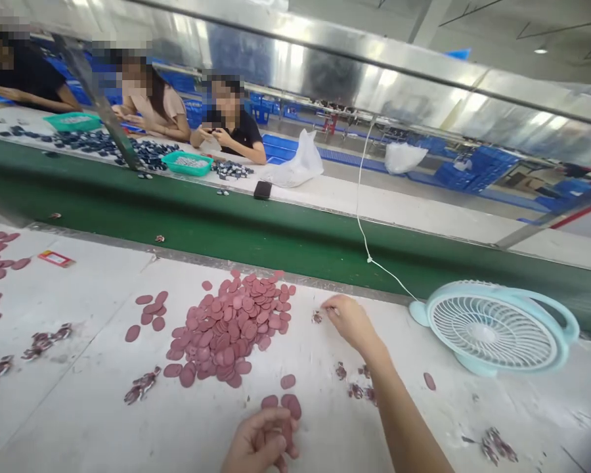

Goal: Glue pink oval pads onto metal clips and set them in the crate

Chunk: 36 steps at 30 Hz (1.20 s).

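Note:
My left hand (263, 441), at the bottom centre, is curled round several dark pink oval discs. Just beyond its fingers, a few more discs (288, 381) lie on the white table. My right hand (347, 318) is stretched forward to the right of the big pile of pink discs (231, 328). Its fingers are bent together beside a small crumpled scrap (316, 316); whether they pinch anything is too small to tell.
A light blue fan (492, 328) stands at the right, its white cord running upward. Scrap clusters (142, 385) dot the white table (103, 433). Beyond the green belt (201, 226), people sit near teal trays (187, 164) and dark parts.

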Each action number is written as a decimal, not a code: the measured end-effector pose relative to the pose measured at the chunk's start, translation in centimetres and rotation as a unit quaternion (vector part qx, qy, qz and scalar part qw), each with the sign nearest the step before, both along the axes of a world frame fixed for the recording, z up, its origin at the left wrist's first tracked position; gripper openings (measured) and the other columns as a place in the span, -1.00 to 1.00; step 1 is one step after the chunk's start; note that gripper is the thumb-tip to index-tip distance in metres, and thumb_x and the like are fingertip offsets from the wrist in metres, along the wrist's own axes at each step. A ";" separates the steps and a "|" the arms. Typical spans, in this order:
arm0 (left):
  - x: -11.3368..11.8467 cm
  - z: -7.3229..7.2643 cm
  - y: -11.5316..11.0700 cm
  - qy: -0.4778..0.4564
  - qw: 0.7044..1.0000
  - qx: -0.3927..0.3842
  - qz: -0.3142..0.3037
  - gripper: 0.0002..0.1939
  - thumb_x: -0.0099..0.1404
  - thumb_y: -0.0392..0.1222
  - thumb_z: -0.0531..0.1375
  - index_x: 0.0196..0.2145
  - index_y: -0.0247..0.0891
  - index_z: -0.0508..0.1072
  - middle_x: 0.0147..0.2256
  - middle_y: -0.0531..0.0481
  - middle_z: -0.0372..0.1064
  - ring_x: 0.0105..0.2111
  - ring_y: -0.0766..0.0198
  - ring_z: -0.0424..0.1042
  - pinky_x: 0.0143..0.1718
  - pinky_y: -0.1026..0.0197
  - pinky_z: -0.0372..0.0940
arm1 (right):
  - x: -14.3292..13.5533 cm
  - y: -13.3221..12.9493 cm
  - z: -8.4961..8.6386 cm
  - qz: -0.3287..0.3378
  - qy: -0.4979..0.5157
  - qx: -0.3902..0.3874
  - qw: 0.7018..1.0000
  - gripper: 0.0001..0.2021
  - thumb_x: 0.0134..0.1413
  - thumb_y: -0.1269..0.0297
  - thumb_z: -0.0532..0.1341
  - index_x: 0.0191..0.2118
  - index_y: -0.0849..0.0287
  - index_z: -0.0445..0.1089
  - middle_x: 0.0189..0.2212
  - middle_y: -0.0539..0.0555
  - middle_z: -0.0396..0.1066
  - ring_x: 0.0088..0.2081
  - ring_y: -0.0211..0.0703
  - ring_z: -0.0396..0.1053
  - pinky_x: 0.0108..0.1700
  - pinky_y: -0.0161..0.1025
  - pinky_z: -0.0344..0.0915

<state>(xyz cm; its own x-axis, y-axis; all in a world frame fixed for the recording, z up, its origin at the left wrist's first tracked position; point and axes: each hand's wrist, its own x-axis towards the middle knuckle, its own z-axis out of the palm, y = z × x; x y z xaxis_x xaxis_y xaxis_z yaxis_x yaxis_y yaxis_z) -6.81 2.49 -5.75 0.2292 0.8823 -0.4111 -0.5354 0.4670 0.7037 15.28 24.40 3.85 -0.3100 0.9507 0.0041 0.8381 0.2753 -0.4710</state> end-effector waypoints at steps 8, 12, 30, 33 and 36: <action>-0.6 2.7 0.2 0.002 1.000 -0.020 0.009 -0.59 0.12 -0.01 0.47 -0.11 -0.23 0.62 -0.20 -0.21 0.60 -0.41 0.20 0.54 -0.52 0.28 0.34 | 5.8 -11.7 -2.7 -0.132 0.122 0.041 0.983 -0.55 0.24 0.28 0.17 0.24 0.01 0.34 0.23 0.18 0.32 0.18 0.06 0.36 0.22 0.15 0.32; -0.3 3.4 -0.3 -0.021 0.998 -0.059 0.027 -0.63 0.14 -0.08 0.47 -0.12 -0.24 0.62 -0.13 -0.22 0.60 -0.40 0.22 0.56 -0.51 0.32 0.34 | 6.6 -20.6 -3.5 -0.297 0.432 -0.016 0.851 -0.69 0.26 0.15 0.26 0.08 0.05 0.42 -0.21 0.08 0.46 -0.29 -0.13 0.46 -0.27 -0.12 0.53; 6.5 5.1 -1.9 -0.145 0.982 -0.106 -0.065 -0.73 0.27 -0.24 0.38 -0.06 -0.17 0.59 -0.05 -0.14 0.61 -0.13 0.11 0.64 -0.38 0.37 0.46 | 9.1 -23.5 -4.3 -0.244 0.899 -0.221 0.287 -0.63 0.34 -0.04 0.17 -0.03 0.20 0.39 -0.56 -0.14 0.25 -0.66 -0.38 0.25 -0.64 -0.43 0.31; 7.4 5.3 -2.0 -0.142 0.982 -0.109 -0.063 -0.75 0.27 -0.26 0.38 -0.07 -0.22 0.62 0.01 -0.18 0.59 -0.07 0.11 0.62 -0.30 0.37 0.47 | 5.9 -24.5 -1.9 -0.313 0.789 -0.186 0.495 -0.58 0.23 -0.15 0.22 -0.09 0.13 0.44 -0.60 -0.12 0.29 -0.71 -0.37 0.23 -0.74 -0.46 0.18; 8.0 5.4 -2.3 -0.143 0.982 -0.107 -0.060 -0.75 0.28 -0.28 0.37 -0.06 -0.22 0.62 0.04 -0.19 0.58 -0.03 0.11 0.60 -0.22 0.35 0.47 | 3.5 -25.0 -0.5 -0.311 0.709 -0.124 0.621 -0.60 0.15 -0.15 0.29 -0.13 0.09 0.44 -0.56 -0.09 0.32 -0.68 -0.26 0.32 -0.74 -0.39 0.22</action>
<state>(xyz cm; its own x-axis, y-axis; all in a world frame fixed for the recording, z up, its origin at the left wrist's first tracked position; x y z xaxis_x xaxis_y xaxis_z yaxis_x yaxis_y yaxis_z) 1.19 0.22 -0.35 0.4587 0.7421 -0.4887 -0.6288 0.6597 0.4116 18.75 -0.57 3.38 0.2666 0.9103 -0.3166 -0.5583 -0.1219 -0.8206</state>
